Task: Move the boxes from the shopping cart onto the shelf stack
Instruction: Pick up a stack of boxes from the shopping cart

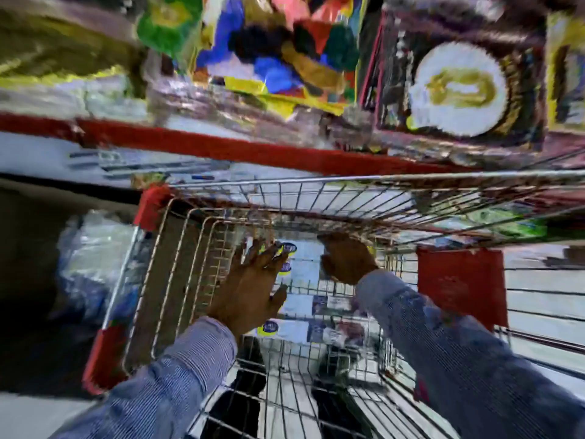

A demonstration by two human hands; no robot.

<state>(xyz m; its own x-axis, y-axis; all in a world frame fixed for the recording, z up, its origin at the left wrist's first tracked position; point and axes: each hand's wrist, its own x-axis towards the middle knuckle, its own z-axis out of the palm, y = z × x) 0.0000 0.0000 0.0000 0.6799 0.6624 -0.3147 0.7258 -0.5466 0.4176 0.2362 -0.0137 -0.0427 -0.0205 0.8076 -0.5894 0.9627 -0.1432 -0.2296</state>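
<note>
Both my hands reach down into a wire shopping cart (177, 248) with red corner guards. Several white boxes (305, 264) with blue and yellow oval logos lie stacked at the cart's bottom. My left hand (253, 286) has its fingers spread, palm against the left end of the top box. My right hand (346, 258) curls over the right end of the same box. The view is blurred, so I cannot tell if the box is lifted. The shelf (221, 147) with a red edge runs above the cart.
Colourful packaged goods (278, 52) and a dark pack with a white round label (459, 87) fill the shelf above. Plastic-wrapped goods (91, 258) sit low on the left beside the cart. A red panel (460, 283) hangs on the cart's right side.
</note>
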